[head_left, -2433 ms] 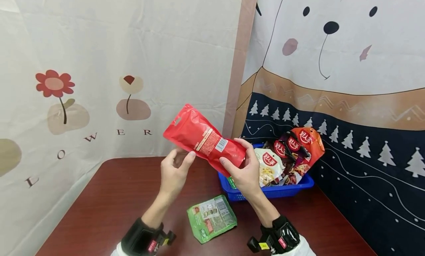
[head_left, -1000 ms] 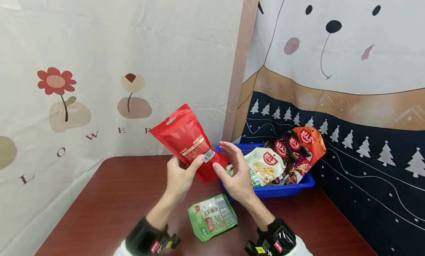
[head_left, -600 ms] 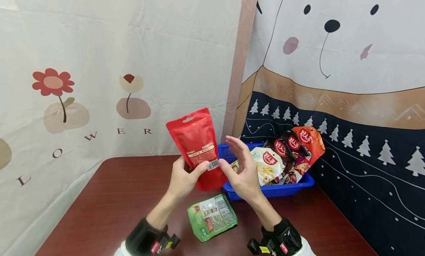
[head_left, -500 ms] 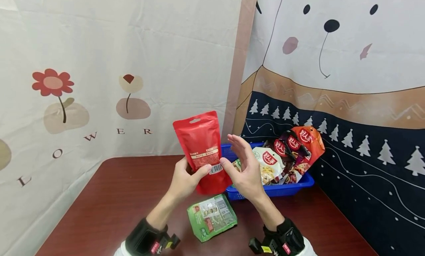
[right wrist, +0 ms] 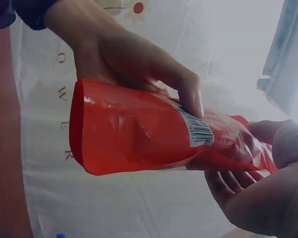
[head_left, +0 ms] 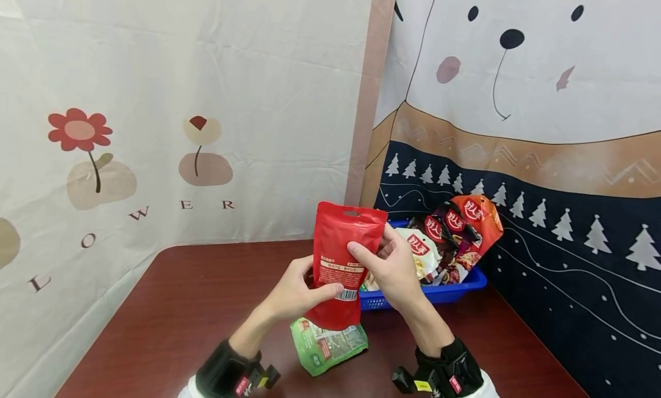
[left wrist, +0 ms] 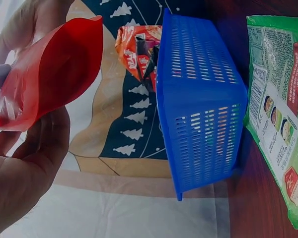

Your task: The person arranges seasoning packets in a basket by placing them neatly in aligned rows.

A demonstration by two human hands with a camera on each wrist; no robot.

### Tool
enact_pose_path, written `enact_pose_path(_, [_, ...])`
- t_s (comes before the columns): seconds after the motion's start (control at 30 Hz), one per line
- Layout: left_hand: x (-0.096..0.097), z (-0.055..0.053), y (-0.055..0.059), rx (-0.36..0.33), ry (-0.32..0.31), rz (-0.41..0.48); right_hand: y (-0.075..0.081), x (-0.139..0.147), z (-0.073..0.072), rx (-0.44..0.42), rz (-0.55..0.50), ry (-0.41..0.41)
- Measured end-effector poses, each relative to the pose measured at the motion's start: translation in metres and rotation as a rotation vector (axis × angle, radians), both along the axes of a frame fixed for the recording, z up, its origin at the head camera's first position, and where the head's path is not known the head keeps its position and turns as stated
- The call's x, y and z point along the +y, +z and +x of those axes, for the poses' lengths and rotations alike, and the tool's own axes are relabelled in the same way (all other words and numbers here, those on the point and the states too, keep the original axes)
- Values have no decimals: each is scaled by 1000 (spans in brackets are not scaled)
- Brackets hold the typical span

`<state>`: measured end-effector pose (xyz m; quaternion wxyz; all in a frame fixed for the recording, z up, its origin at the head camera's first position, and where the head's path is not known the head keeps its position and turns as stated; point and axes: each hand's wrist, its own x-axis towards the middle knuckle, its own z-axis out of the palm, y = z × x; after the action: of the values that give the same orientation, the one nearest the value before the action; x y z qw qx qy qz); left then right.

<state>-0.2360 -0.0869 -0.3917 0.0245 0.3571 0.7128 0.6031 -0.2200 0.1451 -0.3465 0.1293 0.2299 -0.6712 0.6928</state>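
Both hands hold a red snack pouch (head_left: 338, 243) upright above the table, its printed back and barcode toward the head camera. My left hand (head_left: 302, 289) grips its lower left side, thumb by the barcode. On the upper right side, my right hand (head_left: 389, 266) pinches it with the thumb in front and the fingers behind. The left wrist view shows the pouch's rounded bottom (left wrist: 69, 64) between the hands. Below it a green food packet (head_left: 330, 349) lies on the table, its top edge partly hidden by the pouch.
A blue plastic basket (head_left: 444, 295) stands at the back right of the table (head_left: 206, 306). It holds several packets, among them a white one (head_left: 420, 252) and an orange one (head_left: 477, 220). Printed cloth backdrops (head_left: 289, 100) hang behind.
The pouch has turned from a leftward slant to upright and come lower and to the right. My right hand, held off it with fingers spread a second ago, now pinches its upper right side.
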Motion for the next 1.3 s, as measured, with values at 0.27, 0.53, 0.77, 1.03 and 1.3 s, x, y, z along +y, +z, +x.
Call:
enact_pose_path(0.27, [-2, -1, 0, -35, -24, -20, 0, 3, -2, -31, -22, 54])
enact_pose_path(0.53, [-12, -17, -10, -126, -297, 18, 0, 13, -8, -9, -104, 208])
enact_pose_path(0.77, [-9, -23, -21, -100, -415, -110, -3, 20, -13, 52, -204, 465])
enact_pose_path(1.03, [6, -20, -28, -112, -541, -52, -4, 19, -15, 58, -281, 661])
enact_pose_path(1.3, [5, -18, -28, -27, -402, -19, -3, 17, -18, 20, -258, 644])
